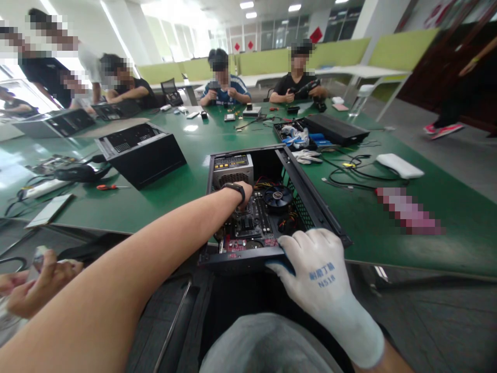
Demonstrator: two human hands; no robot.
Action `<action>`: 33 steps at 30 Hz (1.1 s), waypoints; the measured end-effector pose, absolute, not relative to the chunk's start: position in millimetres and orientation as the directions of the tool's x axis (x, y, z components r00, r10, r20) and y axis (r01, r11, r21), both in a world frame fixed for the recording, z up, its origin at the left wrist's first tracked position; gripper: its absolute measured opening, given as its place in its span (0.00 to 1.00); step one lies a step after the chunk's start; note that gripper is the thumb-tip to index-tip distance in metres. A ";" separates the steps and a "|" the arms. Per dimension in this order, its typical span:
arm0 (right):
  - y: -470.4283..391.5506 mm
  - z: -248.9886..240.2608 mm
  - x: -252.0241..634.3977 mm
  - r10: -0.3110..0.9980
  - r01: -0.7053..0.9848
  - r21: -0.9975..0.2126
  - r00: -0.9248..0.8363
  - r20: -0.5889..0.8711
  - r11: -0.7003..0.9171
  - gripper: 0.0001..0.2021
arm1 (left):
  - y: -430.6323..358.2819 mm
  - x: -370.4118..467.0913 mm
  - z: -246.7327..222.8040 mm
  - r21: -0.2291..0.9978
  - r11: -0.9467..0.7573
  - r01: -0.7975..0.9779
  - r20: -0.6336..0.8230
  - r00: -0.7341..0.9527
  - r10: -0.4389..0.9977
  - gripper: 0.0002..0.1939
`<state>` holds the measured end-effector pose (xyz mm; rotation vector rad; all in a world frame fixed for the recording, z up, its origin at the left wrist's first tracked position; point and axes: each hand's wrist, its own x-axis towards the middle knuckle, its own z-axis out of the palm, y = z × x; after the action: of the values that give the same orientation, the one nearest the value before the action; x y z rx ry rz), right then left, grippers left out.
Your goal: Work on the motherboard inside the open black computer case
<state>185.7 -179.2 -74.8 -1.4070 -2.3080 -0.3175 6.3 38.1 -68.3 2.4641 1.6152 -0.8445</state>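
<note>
An open black computer case lies on its side at the near edge of the table, its inside facing up. My bare left hand, with a black band on the wrist, reaches into it just below the silver power supply, over the motherboard. The fingers of that hand are hidden, so what they touch does not show. A black cooling fan sits to the right of the hand. My right hand, in a white glove, grips the near rim of the case, thumb below and fingers over the top.
Another black case stands to the left, near an orange-handled screwdriver. Cables, gloves and a white box-like item lie on the right. Several people sit across the green table; another person's hands are at lower left.
</note>
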 end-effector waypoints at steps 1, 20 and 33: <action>-179.4 -74.9 185.7 0.793 0.887 -0.021 -0.402 0.458 0.462 0.16 | 38.5 6.4 -69.2 -0.233 -0.448 0.863 -0.486 0.296 0.823 0.33; -178.2 -74.0 185.0 0.795 0.889 -0.006 -0.407 0.450 0.459 0.16 | 41.7 6.1 -74.7 -0.215 -0.425 0.880 -0.468 0.289 0.835 0.31; -178.5 -73.5 185.1 0.788 0.886 -0.004 -0.410 0.460 0.464 0.16 | 38.9 6.9 -72.5 -0.193 -0.419 0.887 -0.469 0.291 0.834 0.29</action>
<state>185.1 -178.5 -73.5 -1.4048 -2.3187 -0.3374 6.9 38.9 -72.5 2.4387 1.6320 -0.7841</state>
